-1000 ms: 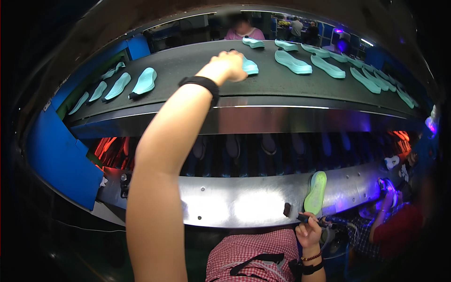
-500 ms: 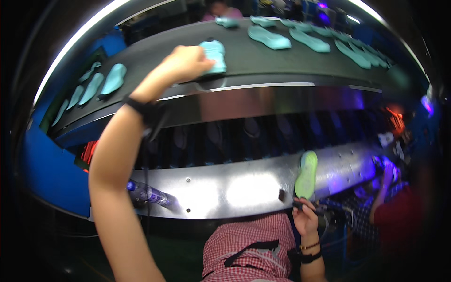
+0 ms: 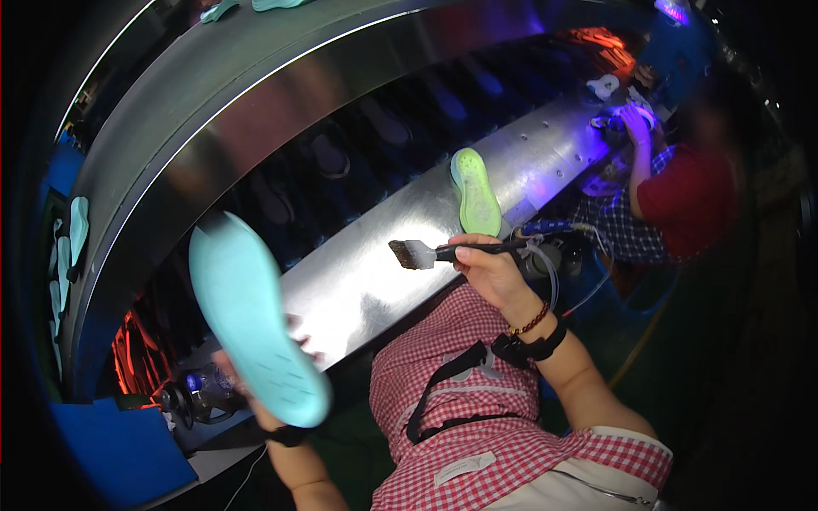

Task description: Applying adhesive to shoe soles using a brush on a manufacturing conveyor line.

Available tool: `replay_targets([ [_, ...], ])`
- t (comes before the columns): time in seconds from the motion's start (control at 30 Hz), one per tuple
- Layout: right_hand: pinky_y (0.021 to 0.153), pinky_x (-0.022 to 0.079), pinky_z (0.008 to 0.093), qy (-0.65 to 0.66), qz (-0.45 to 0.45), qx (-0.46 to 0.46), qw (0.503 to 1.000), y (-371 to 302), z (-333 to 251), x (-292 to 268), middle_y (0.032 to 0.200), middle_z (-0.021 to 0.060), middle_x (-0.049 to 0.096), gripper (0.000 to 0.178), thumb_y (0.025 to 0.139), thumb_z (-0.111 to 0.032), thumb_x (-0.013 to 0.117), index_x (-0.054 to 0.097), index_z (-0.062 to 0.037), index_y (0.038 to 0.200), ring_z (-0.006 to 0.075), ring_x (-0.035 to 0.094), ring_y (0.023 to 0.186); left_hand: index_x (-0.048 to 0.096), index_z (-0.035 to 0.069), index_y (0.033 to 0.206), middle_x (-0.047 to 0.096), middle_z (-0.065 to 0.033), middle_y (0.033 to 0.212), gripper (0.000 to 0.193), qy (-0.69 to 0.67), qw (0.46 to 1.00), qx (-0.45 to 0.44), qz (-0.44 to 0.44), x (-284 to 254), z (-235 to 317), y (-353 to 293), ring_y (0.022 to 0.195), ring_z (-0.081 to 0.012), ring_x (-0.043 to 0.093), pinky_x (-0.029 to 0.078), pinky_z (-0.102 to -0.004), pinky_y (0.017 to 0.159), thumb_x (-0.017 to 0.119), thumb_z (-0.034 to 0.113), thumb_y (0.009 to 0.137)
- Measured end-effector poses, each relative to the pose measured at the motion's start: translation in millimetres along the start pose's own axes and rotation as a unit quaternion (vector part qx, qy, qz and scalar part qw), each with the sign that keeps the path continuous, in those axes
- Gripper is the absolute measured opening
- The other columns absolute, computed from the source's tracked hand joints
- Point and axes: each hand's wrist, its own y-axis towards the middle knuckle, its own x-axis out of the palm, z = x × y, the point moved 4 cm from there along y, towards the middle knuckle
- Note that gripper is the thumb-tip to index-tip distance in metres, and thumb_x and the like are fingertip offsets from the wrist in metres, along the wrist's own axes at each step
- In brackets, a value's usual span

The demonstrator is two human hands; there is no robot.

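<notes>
My left hand (image 3: 233, 373) grips a turquoise shoe sole (image 3: 251, 311) and holds it up in front of the metal ledge (image 3: 341, 298). Most of that hand is hidden behind the sole; a few fingertips show past its right edge. In my right hand (image 3: 492, 271) is a flat brush (image 3: 417, 254) with a dark handle and brown bristles, pointing left over the ledge. The bristles are apart from the turquoise sole. Just beyond my right hand, a yellow-green sole (image 3: 479, 200) lies on the ledge.
A dark conveyor belt (image 3: 141, 157) carries more turquoise soles (image 3: 77, 228) at far left. Behind the ledge, dark sole shapes (image 3: 388, 128) sit in a recess. A bottle (image 3: 211, 393) stands near the ledge's left end. At right, a co-worker in red (image 3: 694, 200) works under purple light.
My left hand has come back from the belt with the turquoise sole. My right hand has raised the brush over the ledge. The view has turned.
</notes>
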Motion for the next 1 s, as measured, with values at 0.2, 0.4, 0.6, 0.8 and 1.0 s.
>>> replay_targets([
  [0.2, 0.076, 0.045, 0.0226, -0.101, -0.102, 0.025, 0.989, -14, 16, 42, 0.090, 0.0081, 0.064, 0.022, 0.077, -0.004, 0.063, 0.061, 0.0032, 0.097, 0.0112, 0.058, 0.081, 0.031, 0.003, 0.131, 0.046, -0.0219, 0.119, 0.094, -0.101, 0.991, -0.051, 0.067, 9, -116, 21, 0.107, -0.0371, 0.048, 0.042, -0.0479, 0.090, 0.033, 0.076, 0.072],
  [0.4, 0.075, 0.047, 0.0227, -0.201, -0.125, 0.030, 0.971, 3, 36, 64, 0.089, 0.0093, 0.065, 0.020, 0.075, -0.003, 0.063, 0.063, 0.0028, 0.095, 0.0123, 0.060, 0.082, 0.032, 0.005, 0.131, 0.047, -0.0244, 0.117, 0.096, -0.162, 0.985, -0.054, 0.018, 27, -129, 28, 0.104, -0.0395, 0.050, 0.043, -0.0494, 0.087, 0.018, 0.080, 0.072],
  [0.6, 0.072, 0.046, 0.0227, -0.309, -0.112, 0.004, 0.944, 7, 40, 89, 0.088, 0.0077, 0.065, 0.020, 0.075, -0.008, 0.065, 0.065, 0.0003, 0.093, 0.0102, 0.058, 0.081, 0.035, 0.009, 0.129, 0.049, -0.0163, 0.117, 0.079, -0.129, 0.983, 0.021, 0.131, 14, -138, 34, 0.107, -0.0301, 0.050, 0.041, -0.0426, 0.090, 0.019, 0.070, 0.081],
  [0.8, 0.065, 0.045, 0.0313, -0.525, -0.292, -0.191, 0.776, -36, 34, 110, 0.075, 0.0101, 0.062, 0.024, 0.068, -0.012, 0.066, 0.066, -0.0040, 0.091, 0.0228, 0.058, 0.073, 0.042, 0.009, 0.121, 0.051, -0.0105, 0.113, 0.068, -0.024, 0.978, 0.099, 0.180, -2, -113, 33, 0.103, -0.0255, 0.050, 0.041, -0.0402, 0.090, 0.022, 0.063, 0.085],
  [1.0, 0.068, 0.049, 0.0262, -0.495, -0.384, 0.053, 0.778, -51, 7, 94, 0.080, 0.0094, 0.065, 0.019, 0.070, -0.008, 0.068, 0.067, -0.0034, 0.088, 0.0165, 0.061, 0.076, 0.044, 0.008, 0.121, 0.056, -0.0149, 0.105, 0.075, -0.022, 0.991, 0.040, 0.123, 10, -103, 22, 0.091, -0.0295, 0.056, 0.046, -0.0429, 0.081, 0.020, 0.067, 0.082],
])
